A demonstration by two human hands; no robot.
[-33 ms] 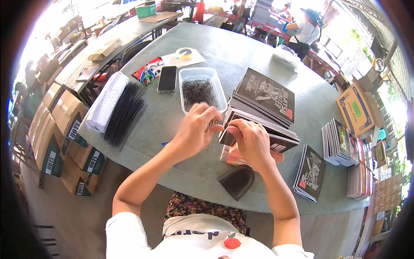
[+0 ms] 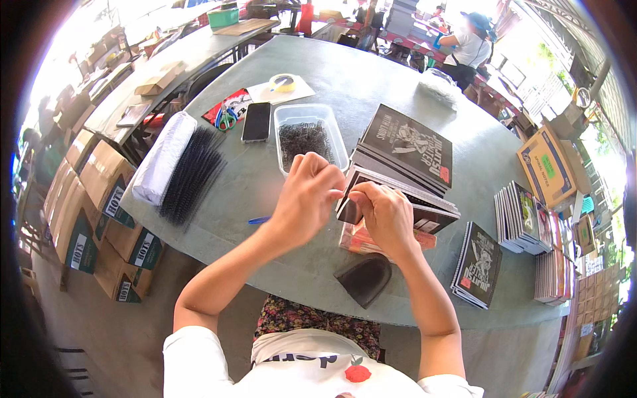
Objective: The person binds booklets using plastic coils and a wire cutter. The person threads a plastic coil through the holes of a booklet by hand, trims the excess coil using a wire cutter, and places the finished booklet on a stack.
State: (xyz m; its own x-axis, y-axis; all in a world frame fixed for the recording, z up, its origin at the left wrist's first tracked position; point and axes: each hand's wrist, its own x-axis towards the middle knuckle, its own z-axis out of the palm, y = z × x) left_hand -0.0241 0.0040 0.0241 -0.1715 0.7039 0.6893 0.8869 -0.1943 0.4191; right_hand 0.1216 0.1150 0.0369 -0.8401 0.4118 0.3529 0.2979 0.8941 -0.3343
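My right hand (image 2: 385, 215) is closed on the near left corner of a dark-covered notebook (image 2: 431, 220), thumb and fingers pinching its edge. The notebook stands tilted on its long edge against a stack of black-covered notebooks (image 2: 415, 142). My left hand (image 2: 306, 192) is closed beside that corner, its fingertips pinched together; whatever lies between them is hidden. Behind the left hand stands a clear plastic tub (image 2: 338, 142) of small black wire coils (image 2: 304, 140). Under the tilted notebook lies a pinkish-orange block or bundle (image 2: 355, 237), partly covered.
A dark rounded pad (image 2: 363, 278) lies near the table's front edge. Leftward are a blue pen (image 2: 259, 220), black spiral coils (image 2: 192, 176), a white roll (image 2: 164, 158), a phone (image 2: 257, 122), scissors (image 2: 226, 119) and tape (image 2: 283, 83). Notebook stacks (image 2: 521, 219) stand right; a person (image 2: 471, 43) works beyond.
My left hand has shifted slightly and its fingers have curled in more tightly. More of the blue pen shows beside my left forearm. The right hand stays at the notebook's corner.
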